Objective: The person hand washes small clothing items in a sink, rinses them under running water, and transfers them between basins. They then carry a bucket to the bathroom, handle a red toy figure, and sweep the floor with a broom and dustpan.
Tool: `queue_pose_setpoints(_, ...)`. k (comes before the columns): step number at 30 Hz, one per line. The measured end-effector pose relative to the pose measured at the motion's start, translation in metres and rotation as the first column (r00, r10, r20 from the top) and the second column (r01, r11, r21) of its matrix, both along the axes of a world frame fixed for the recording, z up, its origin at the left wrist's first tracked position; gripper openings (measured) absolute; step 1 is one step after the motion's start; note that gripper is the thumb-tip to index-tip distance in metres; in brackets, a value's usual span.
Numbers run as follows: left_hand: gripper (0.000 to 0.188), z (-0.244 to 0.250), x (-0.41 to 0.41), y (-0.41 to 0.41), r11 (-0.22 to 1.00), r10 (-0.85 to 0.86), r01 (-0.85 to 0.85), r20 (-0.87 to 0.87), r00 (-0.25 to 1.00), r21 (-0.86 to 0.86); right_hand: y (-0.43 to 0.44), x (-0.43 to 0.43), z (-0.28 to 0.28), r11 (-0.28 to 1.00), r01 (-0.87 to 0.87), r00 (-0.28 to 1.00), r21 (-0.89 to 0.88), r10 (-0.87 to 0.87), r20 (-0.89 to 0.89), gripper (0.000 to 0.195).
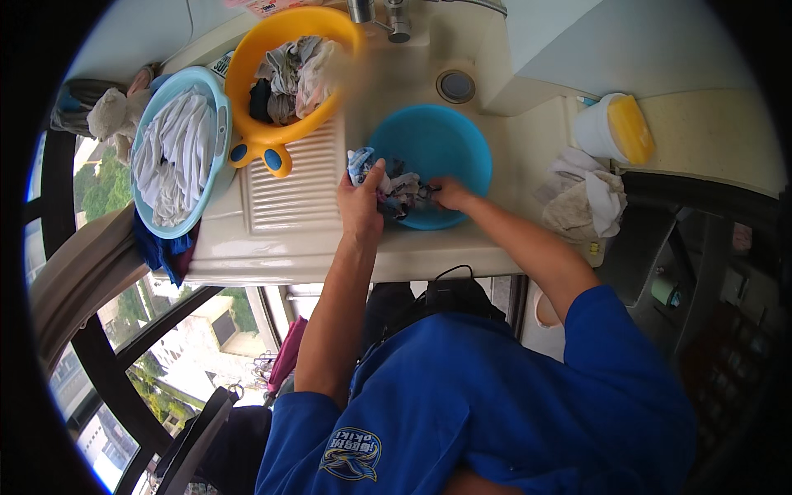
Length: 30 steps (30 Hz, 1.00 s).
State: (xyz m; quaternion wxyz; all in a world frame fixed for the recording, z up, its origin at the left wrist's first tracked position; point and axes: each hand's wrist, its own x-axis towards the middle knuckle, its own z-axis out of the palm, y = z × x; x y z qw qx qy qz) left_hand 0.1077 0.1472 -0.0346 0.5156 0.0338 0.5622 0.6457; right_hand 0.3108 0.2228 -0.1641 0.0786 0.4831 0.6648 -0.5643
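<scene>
My left hand (363,204) grips a bunched patterned cloth (405,187) over the near left rim of a round blue plastic basin (455,139). A blue-and-white end of the bundle pokes up past my left thumb. On the other side, my right hand (453,194) holds the cloth's dark right end, inside the basin's near right rim. The bundle is crumpled, so its full shape cannot be told. The basin stands in a cream laundry sink (504,145), its bottom partly hidden by the cloth and my hands.
Left of the basin is a ribbed washboard (294,198). A yellow basin (309,130) holds crumpled clothes; a light-blue tub (227,133) holds white laundry. A metal faucet (399,25) and drain (456,85) lie beyond. At right are rags (581,198) and a white bucket (597,127) with a yellow cloth.
</scene>
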Motion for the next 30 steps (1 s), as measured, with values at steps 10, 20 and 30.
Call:
queue_pose_setpoints(10, 0.031, 0.008, 0.014, -0.026, 0.999, 0.002, -0.009, -0.139, 0.99, -0.051, 0.024, -0.04, 0.021, 0.798, 0.095, 0.995, 0.595, -0.095, -0.032, 0.026)
queue_pose_setpoints(20, 0.027, 0.013, 0.018, -0.046, 0.987, -0.094, 0.065, -0.204, 0.974, -0.145, 0.032, -0.071, 0.019, 0.94, 0.127, 0.984, 0.318, -0.08, -0.157, 0.023)
queue_pose_setpoints(30, 0.062, 0.026, 0.021, -0.017, 0.929, -0.288, 0.336, -0.27, 0.919, 0.154, 0.049, -0.02, 0.214, 0.829, -0.236, 0.899, 0.507, 0.384, -0.21, 0.014)
